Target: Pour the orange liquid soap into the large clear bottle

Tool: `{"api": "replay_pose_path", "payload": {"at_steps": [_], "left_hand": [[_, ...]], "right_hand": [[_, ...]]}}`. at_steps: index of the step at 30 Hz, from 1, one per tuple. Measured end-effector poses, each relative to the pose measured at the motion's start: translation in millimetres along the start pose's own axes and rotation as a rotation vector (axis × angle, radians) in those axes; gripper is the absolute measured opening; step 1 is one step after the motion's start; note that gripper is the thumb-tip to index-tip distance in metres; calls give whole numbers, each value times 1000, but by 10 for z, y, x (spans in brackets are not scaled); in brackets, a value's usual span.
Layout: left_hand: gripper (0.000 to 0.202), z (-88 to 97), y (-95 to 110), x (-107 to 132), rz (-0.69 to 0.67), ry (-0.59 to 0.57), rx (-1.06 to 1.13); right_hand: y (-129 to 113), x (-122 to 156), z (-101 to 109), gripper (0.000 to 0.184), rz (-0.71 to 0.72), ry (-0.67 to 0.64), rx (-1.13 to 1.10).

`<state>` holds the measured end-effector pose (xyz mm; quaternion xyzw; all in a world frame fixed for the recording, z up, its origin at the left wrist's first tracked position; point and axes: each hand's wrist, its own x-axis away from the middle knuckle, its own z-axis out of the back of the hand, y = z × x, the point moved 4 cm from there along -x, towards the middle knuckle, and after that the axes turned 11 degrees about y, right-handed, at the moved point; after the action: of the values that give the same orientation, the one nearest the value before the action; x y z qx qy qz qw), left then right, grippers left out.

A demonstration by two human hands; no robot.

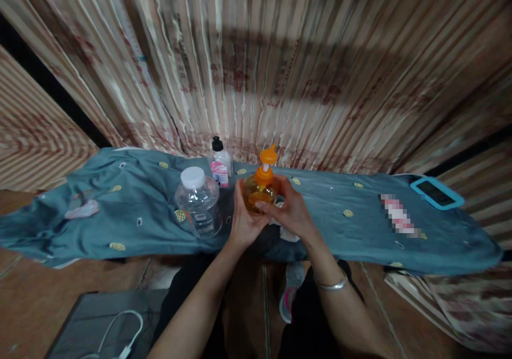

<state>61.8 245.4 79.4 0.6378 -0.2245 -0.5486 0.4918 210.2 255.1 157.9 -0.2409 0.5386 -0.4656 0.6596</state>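
Forearms bare, running up from btm edge of frame; L hand (246, 219) & R hand (295, 209) at ctr bare too. R wrist, lower R of ctr: slim, shiny, silver-coloured metal bangle (335, 286), rounded band, w/ brightest glint twd its R end; any engraving too small to tell. Legs in plain black cloth trousers (304, 329), one leg btm L of ctr, other btm R of ctr; fabric v. dark, so seams & folds can't be made out. Low ctr, beside R trouser leg: light-grey sports shoe (296, 277) w/ bright pink strip nr whitish sole edge; finer details blurred.
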Motion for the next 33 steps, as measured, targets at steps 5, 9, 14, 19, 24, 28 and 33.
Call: {"api": "replay_pose_path", "payload": {"at_steps": [5,9,14,19,24,28,33], "left_hand": [[131,-81,-31,-36,59,32,-30],[126,-94,-3,-32,55,59,-52],[122,-48,24,-6,62,65,-57],[123,-49,34,0,89,84,-45],[121,-73,48,23,78,114,-73],[119,-95,45,27,76,103,-83],[120,-95,31,16,43,96,-86]], "right_hand": [[-142,-118,66,67,13,91,-66],[-160,-278,30,42,-30,185,-95],[-177,-364,-32,29,-19,29,-186],[-166,-427,-67,34,-3,-230,-276],[-65,-467,-75,55,-4,-53,-199],[-61,-439,3,43,11,-18,-168],[-165,-369,76,43,59,-184,-222]]}}
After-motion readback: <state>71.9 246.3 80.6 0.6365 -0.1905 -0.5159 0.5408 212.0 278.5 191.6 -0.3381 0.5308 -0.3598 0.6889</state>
